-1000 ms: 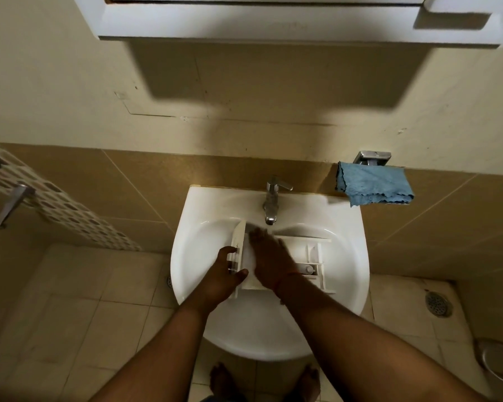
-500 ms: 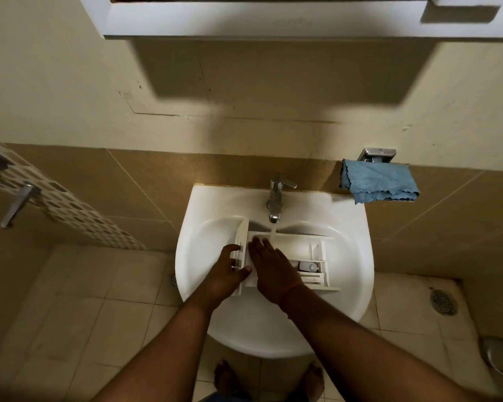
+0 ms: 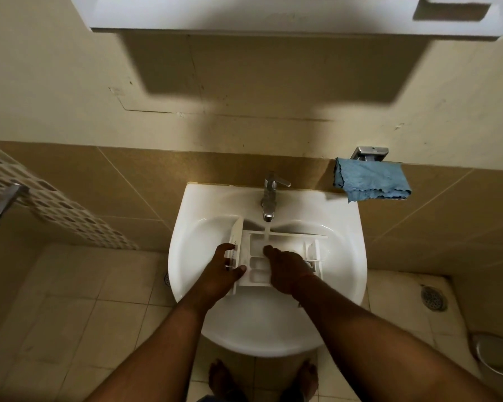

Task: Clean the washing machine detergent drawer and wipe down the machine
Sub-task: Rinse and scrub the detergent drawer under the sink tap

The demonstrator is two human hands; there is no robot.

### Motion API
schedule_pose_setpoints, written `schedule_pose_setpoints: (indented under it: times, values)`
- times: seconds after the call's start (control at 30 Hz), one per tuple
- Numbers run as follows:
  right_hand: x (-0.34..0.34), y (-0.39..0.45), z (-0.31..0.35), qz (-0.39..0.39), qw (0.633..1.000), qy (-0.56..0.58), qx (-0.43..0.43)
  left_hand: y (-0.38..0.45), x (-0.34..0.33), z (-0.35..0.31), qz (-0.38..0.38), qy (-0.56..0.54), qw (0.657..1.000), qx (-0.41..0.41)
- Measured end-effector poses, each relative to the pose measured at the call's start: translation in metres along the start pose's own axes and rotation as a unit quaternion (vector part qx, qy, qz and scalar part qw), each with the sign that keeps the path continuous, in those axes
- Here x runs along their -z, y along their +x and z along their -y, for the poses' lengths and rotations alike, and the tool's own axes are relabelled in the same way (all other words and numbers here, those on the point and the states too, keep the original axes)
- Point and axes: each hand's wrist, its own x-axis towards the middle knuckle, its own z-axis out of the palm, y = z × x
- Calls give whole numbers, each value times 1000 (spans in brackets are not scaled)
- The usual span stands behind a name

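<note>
Head view, looking down: a white plastic washing-machine detergent drawer (image 3: 276, 256) lies across the bowl of a white ceramic pedestal sink (image 3: 204, 204), its flat front panel at the left end and its divided compartments open upward. A thin stream of water (image 3: 266, 229) runs from the chrome single-lever tap (image 3: 270, 198) at the back of the sink and lands in the large rear compartment of the drawer.

The left hand (image 3: 219, 274) grasps the drawer's front panel, fingers curled over the outer face and thumb hooked on the inner side near the small front compartments. The right hand (image 3: 286, 269) lies palm down over the middle of the drawer with its fingers extended, the fingertips reaching to just beside the falling water; it presses on the plastic rather than clasping it. Both forearms reach in from the bottom of the frame.

To the right of the tap, a crumpled blue microfibre cloth (image 3: 370, 182) hangs from a chrome wall holder (image 3: 369, 153), well apart from the hands. Above the sink hangs the underside of a white wall cabinet (image 3: 244, 15), which casts a dark shadow on the beige wall. A patterned tile band with a metal handle (image 3: 3, 204) runs along the left wall. On the beige tiled floor sit a round floor drain (image 3: 433, 298) at the right and the person's bare feet (image 3: 221, 378) below the basin.
</note>
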Motion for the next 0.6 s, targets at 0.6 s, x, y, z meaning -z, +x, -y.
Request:
schedule_pose_setpoints:
  times: [0.6]
  values:
    - [21,17,-15,78,990,79,-92,-1,1,1,8,-3,1000,4]
